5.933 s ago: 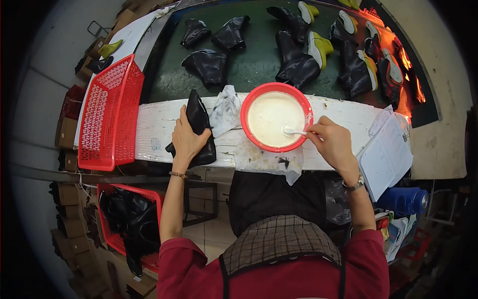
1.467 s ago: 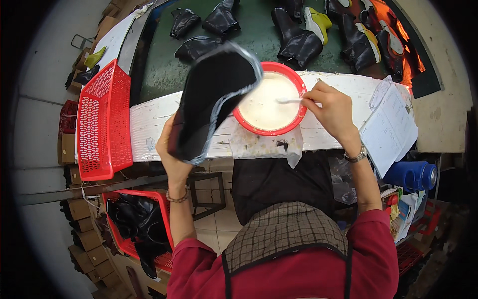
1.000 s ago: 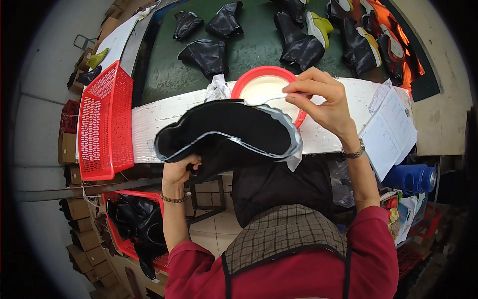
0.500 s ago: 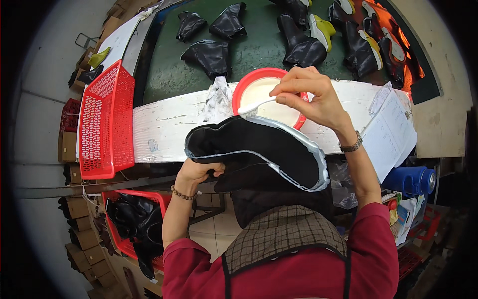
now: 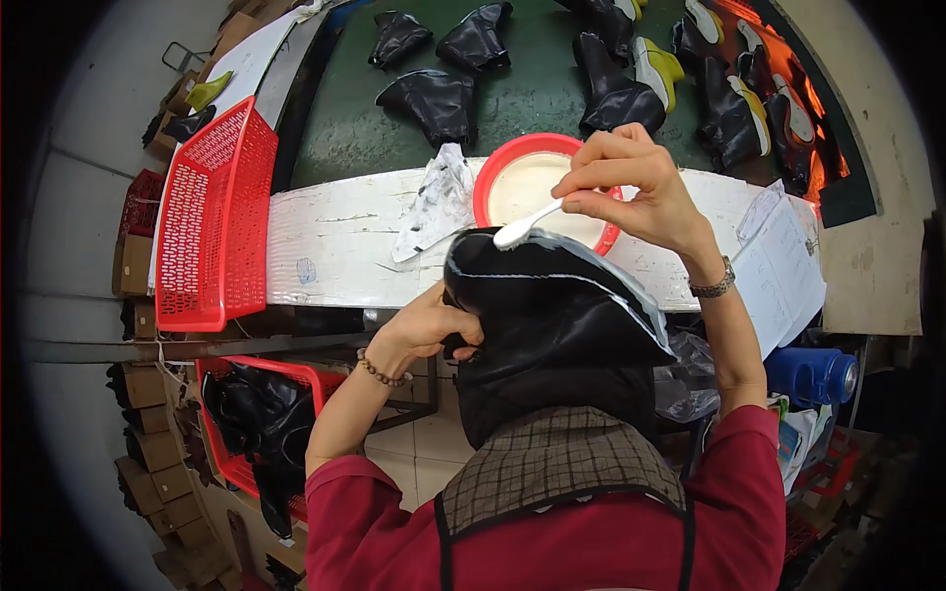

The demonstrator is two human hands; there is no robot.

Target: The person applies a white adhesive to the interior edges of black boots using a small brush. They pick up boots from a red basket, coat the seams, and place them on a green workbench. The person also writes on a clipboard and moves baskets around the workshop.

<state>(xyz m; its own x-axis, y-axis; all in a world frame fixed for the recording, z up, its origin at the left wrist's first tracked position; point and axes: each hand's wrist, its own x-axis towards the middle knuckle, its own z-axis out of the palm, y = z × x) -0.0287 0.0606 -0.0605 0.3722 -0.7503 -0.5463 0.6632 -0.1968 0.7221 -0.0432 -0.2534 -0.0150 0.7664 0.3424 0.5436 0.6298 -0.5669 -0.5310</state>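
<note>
My left hand (image 5: 434,325) is closed round one end of a black boot upper (image 5: 567,315), which hangs over my lap at the bench edge. A whitish coat lines the upper's curved rim. Between the thumb and fingers of my right hand (image 5: 641,187) is a white brush (image 5: 527,225) shaped like a toothbrush. Its head touches the upper's far edge near the left end. Just behind stands a red bowl (image 5: 482,187) of creamy white liquid, partly hidden by my right hand.
Several black boot uppers (image 5: 434,103) and boots with yellow-and-white soles (image 5: 658,74) lie on the green surface beyond. A stained cloth (image 5: 434,202) is beside the bowl. Red baskets (image 5: 217,217) stand at left, the lower one holding black uppers (image 5: 261,419). Papers (image 5: 778,276) and a blue jug (image 5: 810,377) are at right.
My left hand has turned the upper, so its outer side now shows instead of the opening, and its left end has shifted right. The brush has moved slightly right and down along the edge.
</note>
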